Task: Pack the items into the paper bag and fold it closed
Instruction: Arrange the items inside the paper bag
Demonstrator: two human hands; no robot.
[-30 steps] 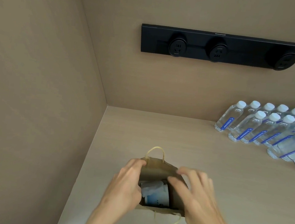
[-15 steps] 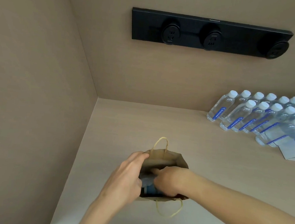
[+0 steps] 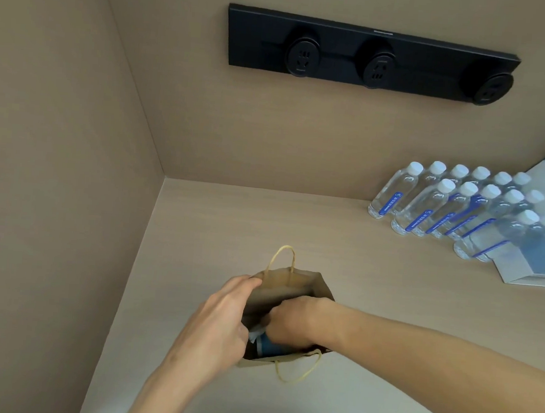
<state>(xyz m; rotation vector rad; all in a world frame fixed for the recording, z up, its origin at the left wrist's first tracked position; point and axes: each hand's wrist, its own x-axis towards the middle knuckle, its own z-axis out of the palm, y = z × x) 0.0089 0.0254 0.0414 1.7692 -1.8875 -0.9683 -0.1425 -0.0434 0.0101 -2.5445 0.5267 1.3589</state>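
Paper bag (image 3: 286, 284) looks light and crumple-prone, best gripped at its rim; left hand (image 3: 219, 321) grasps that rim, right hand (image 3: 291, 323) inside, grip hidden.

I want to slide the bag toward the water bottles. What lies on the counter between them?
Nothing: in the head view the counter between the bag and the bottles is bare. The right hand reaches into the bag.
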